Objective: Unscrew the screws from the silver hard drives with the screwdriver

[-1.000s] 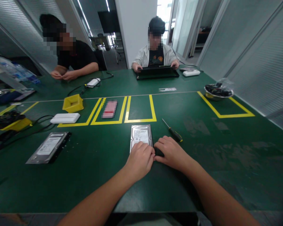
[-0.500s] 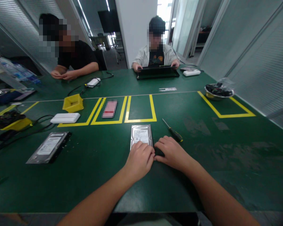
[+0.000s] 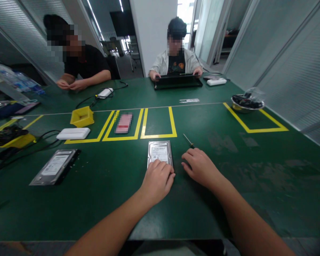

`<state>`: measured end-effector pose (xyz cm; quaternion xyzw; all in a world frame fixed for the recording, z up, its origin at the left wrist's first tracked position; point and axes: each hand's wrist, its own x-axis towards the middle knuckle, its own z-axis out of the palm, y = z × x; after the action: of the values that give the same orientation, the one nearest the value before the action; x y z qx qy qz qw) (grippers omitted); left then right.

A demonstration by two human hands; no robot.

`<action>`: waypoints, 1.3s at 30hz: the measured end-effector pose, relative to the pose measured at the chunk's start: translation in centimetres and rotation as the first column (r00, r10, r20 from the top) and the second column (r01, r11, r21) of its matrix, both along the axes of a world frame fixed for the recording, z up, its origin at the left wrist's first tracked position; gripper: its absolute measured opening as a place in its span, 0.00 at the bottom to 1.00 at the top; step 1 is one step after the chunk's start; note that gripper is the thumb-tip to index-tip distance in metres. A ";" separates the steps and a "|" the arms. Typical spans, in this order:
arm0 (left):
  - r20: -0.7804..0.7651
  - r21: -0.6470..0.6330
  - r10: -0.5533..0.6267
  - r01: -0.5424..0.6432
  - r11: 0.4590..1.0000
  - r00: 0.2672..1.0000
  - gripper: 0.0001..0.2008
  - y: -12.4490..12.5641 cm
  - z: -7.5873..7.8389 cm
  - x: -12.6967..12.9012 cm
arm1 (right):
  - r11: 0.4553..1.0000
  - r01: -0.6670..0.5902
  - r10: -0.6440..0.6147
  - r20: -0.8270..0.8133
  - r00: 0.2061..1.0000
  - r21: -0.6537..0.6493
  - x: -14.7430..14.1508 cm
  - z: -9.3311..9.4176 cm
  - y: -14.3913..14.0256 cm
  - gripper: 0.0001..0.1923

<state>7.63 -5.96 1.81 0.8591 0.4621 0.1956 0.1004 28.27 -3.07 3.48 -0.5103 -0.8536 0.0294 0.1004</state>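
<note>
Metal hard drive [image 3: 160, 152] under left hand [image 3: 156, 180]; right hand [image 3: 200, 168], fingers curled, hides screwdriver [image 3: 188, 141] handle.

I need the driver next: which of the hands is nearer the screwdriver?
Right. The right hand lies over the screwdriver, hiding its handle; only the shaft shows. The left hand rests on the hard drive, off to the screwdriver's left.

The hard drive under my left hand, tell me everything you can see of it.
The hard drive is a silver metal-looking rectangular box with a white printed label on top. It lies flat on the green table, long side running away from the person, below the yellow tape boxes. The left hand rests on its near end, hiding it.
</note>
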 end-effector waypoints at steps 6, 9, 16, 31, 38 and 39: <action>-0.004 -0.014 -0.008 0.008 1.000 1.000 0.03 -0.1 0.0 -0.1 | 0.944 0.313 -0.324 0.113 0.939 0.103 0.6 -0.3 0.4 0.11; 0.004 -0.016 -0.009 0.010 1.000 1.000 0.03 -0.1 0.0 -0.1 | 0.908 0.406 -0.418 0.170 0.892 0.101 0.9 -0.5 0.4 0.15; 0.028 -0.014 0.000 0.001 1.000 1.000 0.02 0.0 -0.3 -0.1 | 0.858 0.514 -0.506 0.208 0.837 0.021 1.3 -0.8 0.6 0.13; 0.003 0.015 0.025 -0.025 1.000 1.000 0.03 -0.1 -0.4 0.0 | 0.865 0.488 -0.343 -0.571 0.746 0.119 2.5 -0.5 1.6 0.14; 0.002 0.147 -0.053 0.052 0.988 0.999 0.05 -0.3 -0.3 -0.6 | 0.910 0.404 -0.224 -0.927 0.302 -0.089 1.9 0.9 1.0 0.18; -0.007 0.176 -0.092 0.092 0.980 0.996 0.06 -0.4 -0.3 -0.6 | 0.917 0.386 -0.217 -0.937 0.274 -0.099 1.8 1.0 0.9 0.17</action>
<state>6.99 -6.37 1.54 0.8851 0.4026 0.2313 0.0332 30.07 -2.22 4.53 -0.5430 -0.5265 0.2329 0.6113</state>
